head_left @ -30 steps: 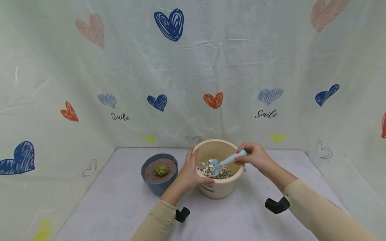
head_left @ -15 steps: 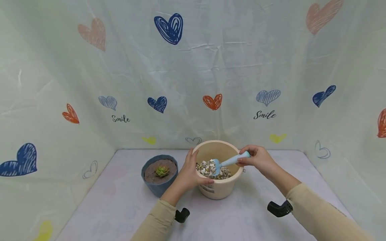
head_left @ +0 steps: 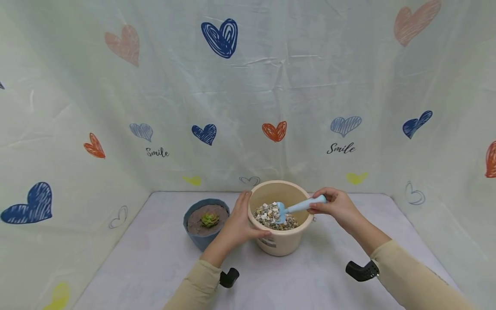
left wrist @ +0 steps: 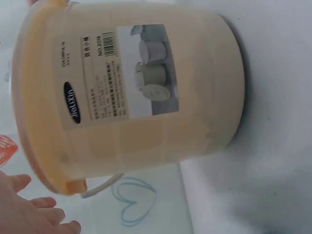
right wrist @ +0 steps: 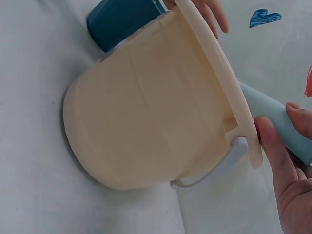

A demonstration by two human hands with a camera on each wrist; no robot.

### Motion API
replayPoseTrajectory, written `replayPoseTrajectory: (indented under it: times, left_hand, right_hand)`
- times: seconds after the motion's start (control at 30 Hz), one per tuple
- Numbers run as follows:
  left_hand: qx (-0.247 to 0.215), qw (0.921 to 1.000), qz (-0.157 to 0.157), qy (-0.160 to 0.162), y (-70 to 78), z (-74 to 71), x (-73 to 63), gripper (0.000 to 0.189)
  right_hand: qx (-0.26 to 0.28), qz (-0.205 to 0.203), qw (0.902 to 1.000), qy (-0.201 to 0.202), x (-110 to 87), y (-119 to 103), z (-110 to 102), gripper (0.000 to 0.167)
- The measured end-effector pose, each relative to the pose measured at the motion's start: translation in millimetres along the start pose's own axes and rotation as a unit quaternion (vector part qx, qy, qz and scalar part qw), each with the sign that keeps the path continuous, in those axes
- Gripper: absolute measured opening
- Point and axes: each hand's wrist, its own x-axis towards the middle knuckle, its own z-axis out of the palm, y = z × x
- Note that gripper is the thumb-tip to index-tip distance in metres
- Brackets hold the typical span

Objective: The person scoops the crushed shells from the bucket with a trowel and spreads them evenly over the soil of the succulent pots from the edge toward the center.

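My left hand (head_left: 236, 226) grips the left side of a cream bucket (left wrist: 204, 92); its thumb lies along the front rim and its fingers (left wrist: 44, 202) are spread at the left side. Grey and white gravel (head_left: 265, 215) fills the lower part of the bucket. My right hand (head_left: 337, 206) pinches the handle of a light blue hand rake (head_left: 300, 206) between thumb and fingers, over the bucket's right rim. The rake's head rests in the gravel, its tips partly buried. In the right wrist view the handle (right wrist: 270, 109) shows beyond the rim, with a fingertip close to the rim.
A blue pot (head_left: 201, 241) with brown soil and a green succulent (head_left: 209, 219) stands left of the bucket, partly behind my left forearm. The bucket's pale bail handle (right wrist: 214, 170) hangs down. A heart-printed curtain (head_left: 248, 90) closes off the back of the white table (head_left: 310, 280).
My right hand has drawn the rake slightly right, its head shifting through the gravel. The left hand has moved slightly left while still at the bucket. Bucket and pot stay put.
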Motion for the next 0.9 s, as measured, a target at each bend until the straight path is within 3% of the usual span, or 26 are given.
replayPoseTrajectory:
  times: [0.3, 0.43, 0.6, 0.9]
  left_hand:
    - [0.024, 0.9988, 0.033, 0.025, 0.5, -16.4, -10.5, 0.128]
    - [0.034, 0.9986, 0.022, 0.034, -1.7, -24.6, -14.6, 0.128]
    - [0.014, 0.9992, 0.001, 0.038, -4.7, -35.3, -20.0, 0.126]
    - [0.028, 0.9986, -0.008, 0.043, -23.2, -57.6, -30.1, 0.124]
  right_hand:
    - [-0.013, -0.014, 0.9998, 0.0, -1.7, -2.4, -4.6, 0.014]
    - [-0.02, -0.021, 0.9996, 0.003, -1.3, -6.1, -5.5, 0.016]
    - [-0.019, -0.027, 0.9994, 0.008, 1.2, -10.4, -5.7, 0.016]
    - [-0.01, -0.021, 0.9996, 0.014, 7.5, -17.2, -4.3, 0.02]
